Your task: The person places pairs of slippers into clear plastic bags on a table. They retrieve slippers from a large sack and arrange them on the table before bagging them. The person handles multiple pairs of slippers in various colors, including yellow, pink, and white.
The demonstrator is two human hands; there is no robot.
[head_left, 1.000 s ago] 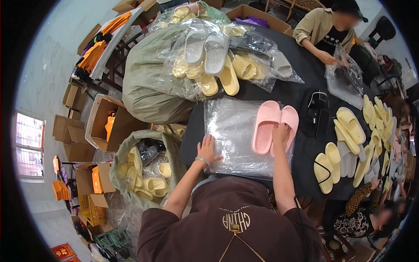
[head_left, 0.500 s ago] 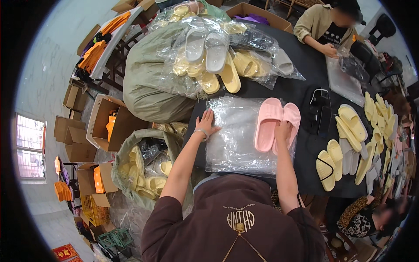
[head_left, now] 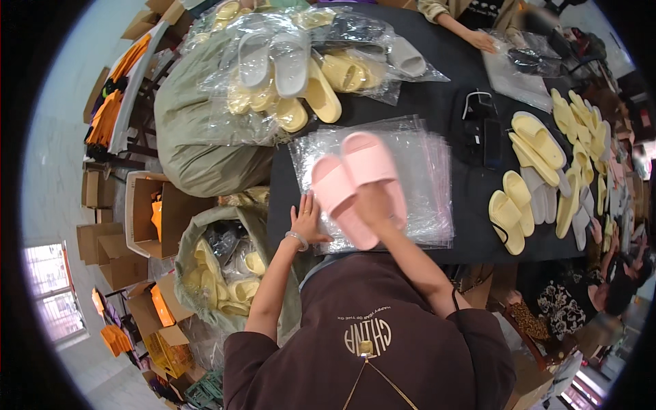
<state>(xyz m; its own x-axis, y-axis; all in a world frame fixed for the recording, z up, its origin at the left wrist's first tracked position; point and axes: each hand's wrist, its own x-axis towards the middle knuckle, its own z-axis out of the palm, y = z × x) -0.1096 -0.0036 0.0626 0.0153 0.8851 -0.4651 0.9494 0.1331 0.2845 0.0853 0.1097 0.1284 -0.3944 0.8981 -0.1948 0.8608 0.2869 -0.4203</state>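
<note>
My right hand (head_left: 374, 207) grips a pair of pink slide slippers (head_left: 365, 160) near their middle, slightly blurred by motion. The pair is tilted over a stack of clear plastic bags (head_left: 430, 191) on the black-covered table in front of me. How my fingers sit between the two slippers is partly hidden. At the near left edge of the stack, my left hand (head_left: 306, 222) lies with its fingers stretched out, touching the plastic close to the left slipper. It holds nothing.
Bagged grey and yellow slippers (head_left: 290, 65) lie piled at the back left. A green sack (head_left: 225, 219) of yellow slippers stands left of the table. To the right are a black device (head_left: 490, 140) and rows of yellow and grey slippers (head_left: 506, 219). Across the table sits a co-worker (head_left: 471, 31).
My right hand has carried the pink slippers leftward across the bags, and the pair has turned. My left hand has slid nearer along the stack's left edge. The whole view has shifted.
</note>
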